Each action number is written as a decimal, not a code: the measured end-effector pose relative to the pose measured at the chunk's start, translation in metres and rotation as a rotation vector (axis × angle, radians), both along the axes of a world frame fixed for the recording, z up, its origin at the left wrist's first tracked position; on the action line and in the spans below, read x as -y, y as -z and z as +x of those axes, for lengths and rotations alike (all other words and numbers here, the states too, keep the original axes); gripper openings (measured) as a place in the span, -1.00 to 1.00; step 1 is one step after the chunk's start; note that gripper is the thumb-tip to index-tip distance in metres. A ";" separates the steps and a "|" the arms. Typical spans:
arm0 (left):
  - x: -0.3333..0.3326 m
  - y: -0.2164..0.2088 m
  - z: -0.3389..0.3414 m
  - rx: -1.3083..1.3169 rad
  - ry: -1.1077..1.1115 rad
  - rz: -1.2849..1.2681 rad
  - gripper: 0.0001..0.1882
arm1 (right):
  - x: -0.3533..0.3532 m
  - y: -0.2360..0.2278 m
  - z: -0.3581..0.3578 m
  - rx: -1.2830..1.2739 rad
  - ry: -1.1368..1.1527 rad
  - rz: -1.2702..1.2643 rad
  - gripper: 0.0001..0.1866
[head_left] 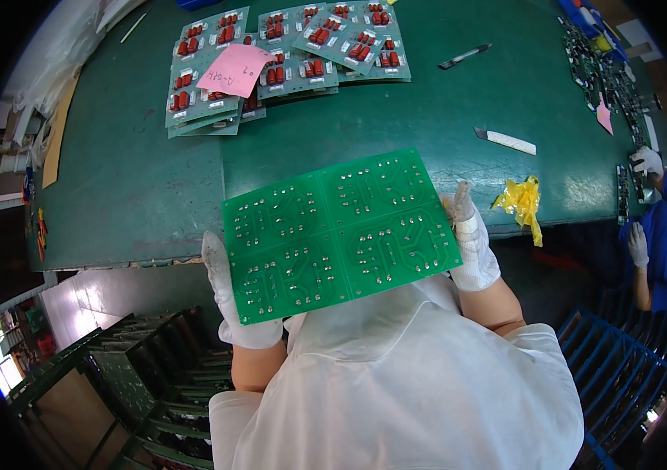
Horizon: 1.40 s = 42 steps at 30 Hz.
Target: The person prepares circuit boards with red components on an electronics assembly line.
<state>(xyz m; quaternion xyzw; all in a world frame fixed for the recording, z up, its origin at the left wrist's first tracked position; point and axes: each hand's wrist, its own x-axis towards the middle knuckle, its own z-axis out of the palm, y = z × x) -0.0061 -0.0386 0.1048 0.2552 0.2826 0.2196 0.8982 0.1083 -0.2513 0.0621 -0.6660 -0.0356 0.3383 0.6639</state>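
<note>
- Green circuit board (pixel 340 243): held up around the near edge of the counter (pixel 141 176), soldered side showing.
- Hands apart, left hand (pixel 221 283) and right hand (pixel 472 244) clamped on opposite ends.
- Step: apparently viewing that side; the next move calls for an even grip.

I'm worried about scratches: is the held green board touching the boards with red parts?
Apart: the head view shows tabletop between the held green board and the boards with red parts.

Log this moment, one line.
left hand: holding green board, left edge; right hand: same board, right edge; board: solder side facing camera; table: stacked boards, pink note
</note>
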 end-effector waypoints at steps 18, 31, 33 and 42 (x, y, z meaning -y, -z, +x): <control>-0.002 0.006 -0.003 -0.008 0.012 0.042 -0.66 | -0.003 0.001 -0.002 0.047 0.018 0.027 -0.22; -0.001 0.007 -0.008 0.076 0.072 0.018 -0.64 | -0.003 -0.003 -0.005 -0.036 0.063 0.026 -0.21; -0.001 0.008 -0.008 0.056 0.077 0.036 -0.57 | -0.003 -0.002 -0.005 -0.004 0.041 0.007 -0.21; -0.003 0.017 -0.010 -0.015 0.086 0.004 -0.47 | 0.005 0.001 0.000 -0.023 -0.064 0.038 -0.15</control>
